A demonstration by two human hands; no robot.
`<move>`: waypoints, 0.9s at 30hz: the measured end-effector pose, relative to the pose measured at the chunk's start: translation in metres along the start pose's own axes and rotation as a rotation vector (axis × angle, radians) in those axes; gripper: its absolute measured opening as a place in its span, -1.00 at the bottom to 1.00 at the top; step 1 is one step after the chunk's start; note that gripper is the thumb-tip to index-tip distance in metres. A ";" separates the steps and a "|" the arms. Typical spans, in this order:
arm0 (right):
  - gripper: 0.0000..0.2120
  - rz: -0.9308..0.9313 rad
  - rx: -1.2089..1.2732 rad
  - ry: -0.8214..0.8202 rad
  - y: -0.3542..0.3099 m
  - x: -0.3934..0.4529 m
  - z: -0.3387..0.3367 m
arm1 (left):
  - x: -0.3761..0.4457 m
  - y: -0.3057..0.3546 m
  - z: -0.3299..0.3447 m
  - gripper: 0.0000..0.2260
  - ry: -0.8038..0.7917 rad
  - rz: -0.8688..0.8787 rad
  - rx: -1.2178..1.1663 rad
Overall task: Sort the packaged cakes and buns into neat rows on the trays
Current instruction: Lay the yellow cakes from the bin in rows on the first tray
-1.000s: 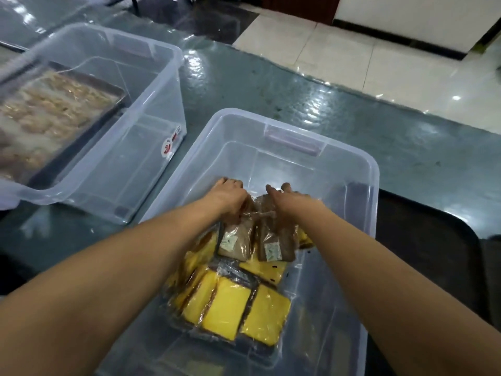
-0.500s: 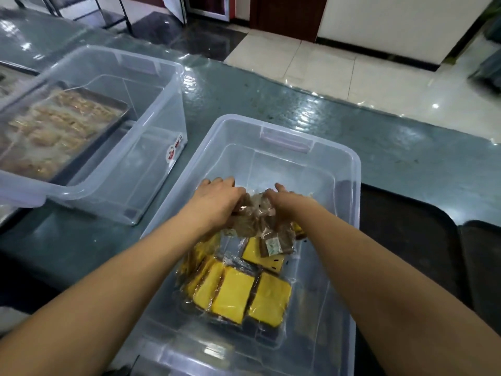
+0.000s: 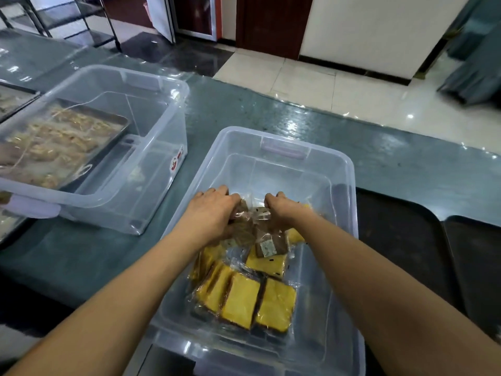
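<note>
Yellow cake slices (image 3: 245,297) in clear wrappers are seen lying in a row on the floor of a clear plastic bin (image 3: 345,256), just below both hands. One more yellow slice (image 3: 267,263) lies between that row and the hands. Brown wrapped cakes (image 3: 267,241) are held bunched between the left hand (image 3: 212,214) and the right hand (image 3: 282,208), both closed on the wrappers, inside the bin. Dark trays (image 3: 401,240) are seen to the right of the right hand. Beyond the left hand, a second clear bin (image 3: 151,169) is set on the green counter (image 3: 393,158), with a metal tray of pale buns (image 3: 51,142) seen through its wall.
</note>
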State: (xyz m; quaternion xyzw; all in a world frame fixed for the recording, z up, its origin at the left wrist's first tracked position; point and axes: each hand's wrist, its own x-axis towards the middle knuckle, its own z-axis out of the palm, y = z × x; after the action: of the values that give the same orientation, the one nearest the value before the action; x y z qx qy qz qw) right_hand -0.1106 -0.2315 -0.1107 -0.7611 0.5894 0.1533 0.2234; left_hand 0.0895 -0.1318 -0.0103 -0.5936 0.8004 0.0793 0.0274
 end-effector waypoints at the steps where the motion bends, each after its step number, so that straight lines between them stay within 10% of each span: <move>1: -0.59 -0.010 0.017 -0.003 -0.002 -0.004 -0.001 | 0.001 0.000 -0.001 -0.72 -0.004 0.009 -0.003; 16: -0.48 0.156 0.916 1.081 0.083 -0.166 -0.117 | 0.056 0.069 -0.049 -0.68 0.320 0.189 -0.150; 27: -0.50 0.455 1.048 1.155 0.266 -0.282 -0.040 | 0.095 0.274 -0.066 -0.71 0.420 0.480 -0.174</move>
State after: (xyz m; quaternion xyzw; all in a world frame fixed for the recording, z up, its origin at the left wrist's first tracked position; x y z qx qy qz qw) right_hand -0.4416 -0.0729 0.0213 -0.3781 0.7472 -0.5179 0.1747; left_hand -0.1967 -0.1550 0.0679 -0.3915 0.8958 0.0278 -0.2084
